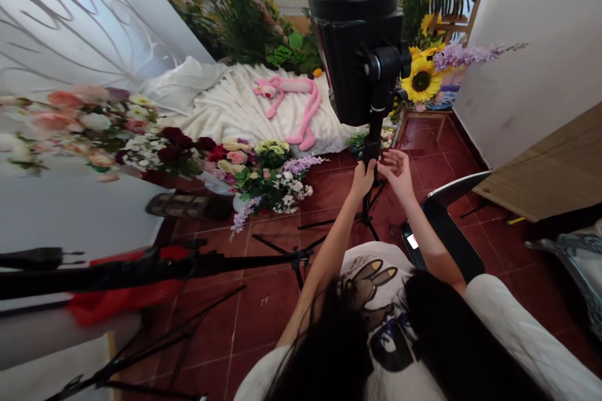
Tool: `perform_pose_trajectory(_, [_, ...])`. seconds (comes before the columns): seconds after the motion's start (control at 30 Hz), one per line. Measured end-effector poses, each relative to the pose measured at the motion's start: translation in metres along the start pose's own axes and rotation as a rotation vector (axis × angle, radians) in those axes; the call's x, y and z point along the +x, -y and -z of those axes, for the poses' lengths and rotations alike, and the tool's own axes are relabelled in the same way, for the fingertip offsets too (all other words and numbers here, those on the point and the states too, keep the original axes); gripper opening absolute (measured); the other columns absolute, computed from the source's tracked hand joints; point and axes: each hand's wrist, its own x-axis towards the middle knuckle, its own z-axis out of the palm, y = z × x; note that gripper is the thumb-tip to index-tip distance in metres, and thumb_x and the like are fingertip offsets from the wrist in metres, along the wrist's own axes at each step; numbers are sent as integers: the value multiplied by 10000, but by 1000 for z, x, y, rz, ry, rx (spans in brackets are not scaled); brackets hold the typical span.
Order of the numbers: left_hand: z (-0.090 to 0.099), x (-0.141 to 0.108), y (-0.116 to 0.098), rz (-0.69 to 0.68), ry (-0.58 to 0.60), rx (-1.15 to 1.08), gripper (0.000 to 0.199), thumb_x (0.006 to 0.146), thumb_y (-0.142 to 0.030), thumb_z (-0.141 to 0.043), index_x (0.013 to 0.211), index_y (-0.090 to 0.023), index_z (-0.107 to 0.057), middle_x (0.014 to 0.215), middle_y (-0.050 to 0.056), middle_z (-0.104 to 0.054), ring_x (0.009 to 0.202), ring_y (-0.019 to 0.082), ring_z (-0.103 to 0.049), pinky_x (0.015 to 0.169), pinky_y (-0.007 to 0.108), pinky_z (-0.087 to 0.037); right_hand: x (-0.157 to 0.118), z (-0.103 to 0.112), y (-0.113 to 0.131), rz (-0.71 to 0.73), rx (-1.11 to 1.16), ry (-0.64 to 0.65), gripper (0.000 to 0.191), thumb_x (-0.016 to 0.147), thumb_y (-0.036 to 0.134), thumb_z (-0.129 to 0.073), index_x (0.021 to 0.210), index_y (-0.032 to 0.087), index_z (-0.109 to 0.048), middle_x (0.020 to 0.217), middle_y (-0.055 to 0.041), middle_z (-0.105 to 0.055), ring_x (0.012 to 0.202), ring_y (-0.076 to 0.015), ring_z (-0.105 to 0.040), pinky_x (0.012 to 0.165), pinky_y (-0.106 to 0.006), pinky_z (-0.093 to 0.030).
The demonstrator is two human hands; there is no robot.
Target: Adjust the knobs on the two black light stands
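Observation:
In the head view, a black studio light (355,44) stands upright on a thin black light stand (366,203), whose legs spread over the floor. My left hand (363,180) is wrapped around the stand's pole just below the lamp. Close by on the right side of the pole is my right hand (399,172), its fingers bent and apart. The right thumb and fingertips are near the pole; whether they touch it I cannot tell.
Bouquets of artificial flowers (273,178) fill the left and middle. Behind them a pink plush toy (305,109) lies on a white fluffy blanket (216,106). A black boom pole (235,261) crosses from the left. Sunflowers (421,81) and a dark chair-like object (451,235) are on the right.

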Motion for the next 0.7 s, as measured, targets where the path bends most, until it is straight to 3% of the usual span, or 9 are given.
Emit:
perform_pose_trajectory(0.07, [-2,2,5,1,-22,-31,553,935,-727,-617,828,-185,-616,774,51,-657,769,178,-650,756,299,-536,18,-15,9,105,-66,120,679,710,521,-905,1222,277,-533,1220,-75,-673,1170,-218,-661,1000,-358,-558])
perform_pose_trajectory(0.2, [-4,4,11,-5,-58,-53,535,916,-714,-648,863,-181,-640,804,68,-699,848,215,-703,795,315,-568,45,-44,24,214,-236,244,545,796,455,-822,1219,242,-553,1096,-61,-686,1114,-255,-677,1014,-445,-572])
perform_pose_trajectory(0.43, [-4,2,3,-92,-59,-64,710,829,-869,-610,1027,-190,-671,1035,130,-760,986,262,-728,901,382,-586,51,-65,46,241,-232,145,400,840,368,-762,1155,224,-563,1032,-73,-677,1121,-277,-667,1023,-472,-591])
perform_pose_trajectory(0.7, [-4,-3,-17,-98,-34,18,673,927,-845,-467,953,-200,-659,805,68,-697,808,199,-696,809,307,-563,80,-69,70,384,-218,201,435,834,413,-784,1140,230,-534,1050,-46,-634,1104,-268,-665,1000,-492,-605])
